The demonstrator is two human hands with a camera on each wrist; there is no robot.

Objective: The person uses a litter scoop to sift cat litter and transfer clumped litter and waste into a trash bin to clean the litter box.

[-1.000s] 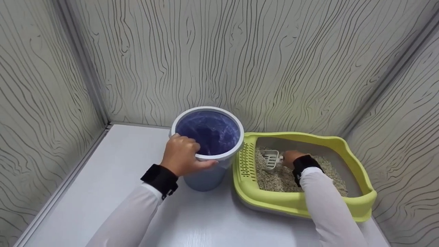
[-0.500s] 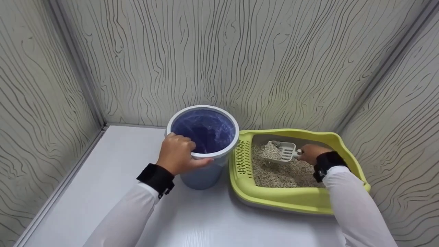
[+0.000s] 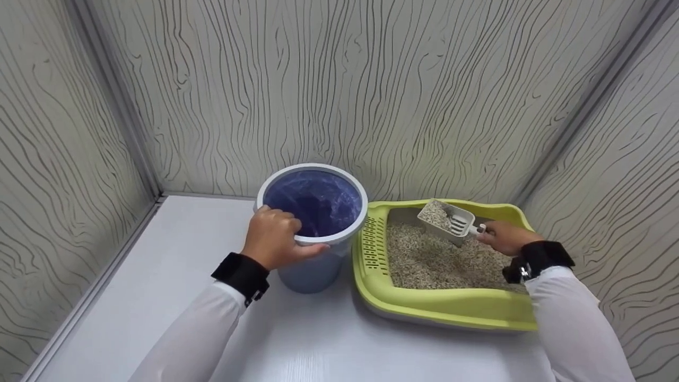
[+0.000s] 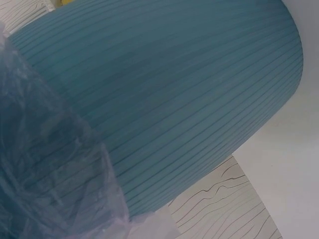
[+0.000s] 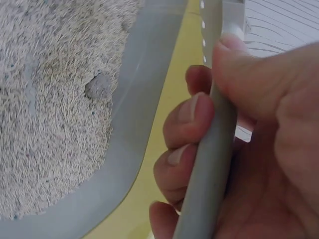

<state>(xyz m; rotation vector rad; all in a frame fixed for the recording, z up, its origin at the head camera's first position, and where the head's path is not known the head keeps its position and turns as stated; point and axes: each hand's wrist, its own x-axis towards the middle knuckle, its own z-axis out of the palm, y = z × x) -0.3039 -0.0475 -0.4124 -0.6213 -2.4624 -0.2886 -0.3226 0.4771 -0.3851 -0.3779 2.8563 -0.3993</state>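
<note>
My left hand (image 3: 273,239) grips the near-left rim of a blue trash bin (image 3: 310,273), which is lined with a thin plastic bag (image 4: 55,164). The bin stands upright, its ribbed side filling most of the left wrist view. With curled fingers my right hand (image 3: 506,237) holds the handle of a pale slotted litter scoop (image 3: 460,223). Pale litter (image 3: 436,213) is heaped in the front of the scoop, which hangs over the far part of the yellow-green litter box (image 3: 451,305). Inside the box lies granular litter (image 3: 435,265), with a grey clump (image 5: 98,85) showing in the right wrist view.
The bin and litter box stand side by side on a white table (image 3: 180,249). Close behind them rises a wood-grain patterned wall (image 3: 318,95), and similar walls stand at left and right.
My right hand has drawn the scoop up out of the litter with a load on it, moving right and away from me. The left hand keeps its grip on the rim.
</note>
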